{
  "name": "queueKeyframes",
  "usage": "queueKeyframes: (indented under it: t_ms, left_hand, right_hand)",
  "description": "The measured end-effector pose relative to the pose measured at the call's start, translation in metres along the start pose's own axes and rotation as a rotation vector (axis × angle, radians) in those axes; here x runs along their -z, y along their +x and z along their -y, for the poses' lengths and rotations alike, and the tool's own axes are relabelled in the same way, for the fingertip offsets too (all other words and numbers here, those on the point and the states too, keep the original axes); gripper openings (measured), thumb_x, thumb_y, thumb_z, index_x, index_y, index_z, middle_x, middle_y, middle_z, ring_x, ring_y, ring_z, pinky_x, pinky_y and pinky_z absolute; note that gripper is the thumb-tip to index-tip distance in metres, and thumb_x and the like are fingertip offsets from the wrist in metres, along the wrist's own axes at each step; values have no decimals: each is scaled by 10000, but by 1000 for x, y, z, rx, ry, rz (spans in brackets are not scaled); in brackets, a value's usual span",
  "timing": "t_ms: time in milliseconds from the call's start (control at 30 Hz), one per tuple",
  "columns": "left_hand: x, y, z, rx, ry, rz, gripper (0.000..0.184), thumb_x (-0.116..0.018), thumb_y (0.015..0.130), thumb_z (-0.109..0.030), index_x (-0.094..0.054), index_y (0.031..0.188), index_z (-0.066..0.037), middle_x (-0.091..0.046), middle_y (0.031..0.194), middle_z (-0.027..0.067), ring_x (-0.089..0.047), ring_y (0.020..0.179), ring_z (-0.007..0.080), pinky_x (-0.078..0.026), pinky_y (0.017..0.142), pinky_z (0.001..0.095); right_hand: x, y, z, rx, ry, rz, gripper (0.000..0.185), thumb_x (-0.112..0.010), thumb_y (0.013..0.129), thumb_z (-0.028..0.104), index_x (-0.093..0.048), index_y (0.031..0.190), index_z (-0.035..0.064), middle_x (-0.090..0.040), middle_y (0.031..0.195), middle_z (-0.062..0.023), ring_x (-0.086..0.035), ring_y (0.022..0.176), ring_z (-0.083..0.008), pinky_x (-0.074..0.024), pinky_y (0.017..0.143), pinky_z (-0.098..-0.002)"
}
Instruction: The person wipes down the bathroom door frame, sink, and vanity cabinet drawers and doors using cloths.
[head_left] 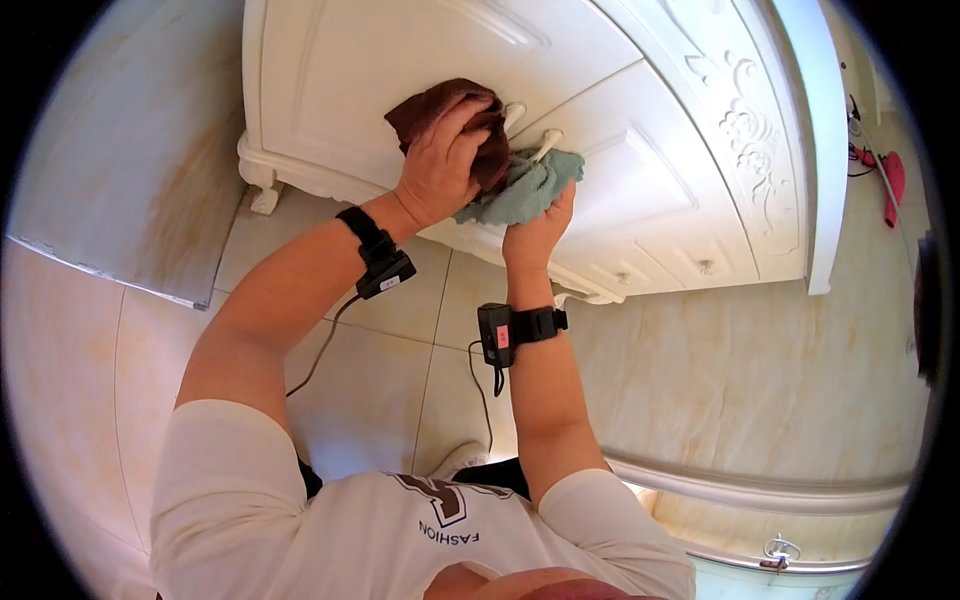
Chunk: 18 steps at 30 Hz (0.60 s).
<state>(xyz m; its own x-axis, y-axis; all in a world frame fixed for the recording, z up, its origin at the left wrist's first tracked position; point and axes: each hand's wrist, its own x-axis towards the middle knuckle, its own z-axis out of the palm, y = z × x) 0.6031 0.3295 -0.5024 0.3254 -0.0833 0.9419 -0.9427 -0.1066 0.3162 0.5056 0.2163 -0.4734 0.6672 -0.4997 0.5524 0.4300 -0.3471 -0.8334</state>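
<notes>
My left hand (440, 165) grips a dark brown cloth (428, 108) with bent fingers and presses it near a handle (514, 115) of the white cabinet (350, 60). Close beside it on the right, my right hand (543, 228) holds a crumpled grey-green cloth (530, 190). This cloth lies against a second pale handle (547, 145) on the neighbouring door. Most of my right fingers are hidden by the cloth. The two cloths touch or overlap between my hands.
The cabinet has carved trim (745, 130) and small clear knobs (706, 267). A grey marbled panel (130, 150) stands at the left. Tiled floor (380, 380) lies below. Black wrist devices with cables (330, 345) hang from both forearms. A pink object (893, 190) is at far right.
</notes>
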Motion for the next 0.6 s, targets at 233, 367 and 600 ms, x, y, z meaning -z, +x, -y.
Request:
queueKeyframes:
  t_ms: [233,367,600]
  left_hand:
    - [26,35,-4,-73,55,54,526,-711,729,-168,-550,1218,-61,-469,1374,142,-519,1191,292,-467,948,378]
    - [17,106,-39,-94,257,-32,424,-656,775,-205,-575,1188,-161,-489,1375,55,-543,1157,183,-526,821,313]
    - [-13,103,-48,52,415,-243,498,-644,765,-423,-571,1219,-230,-481,1378,61,-454,1229,218,-344,932,407]
  right_hand:
    - [0,-3,7,-61,16,6,303,-550,911,73,-504,1209,42,-562,1096,-8,-533,966,-112,-458,851,-265]
    - [-3,0,3,34,-5,1,312,-550,907,70,-503,1215,48,-558,1137,-12,-528,1015,-123,-440,895,-278]
    - [-2,-3,-2,36,38,-31,284,-564,903,77,-505,1179,47,-561,1146,-9,-531,1024,-115,-434,898,-273]
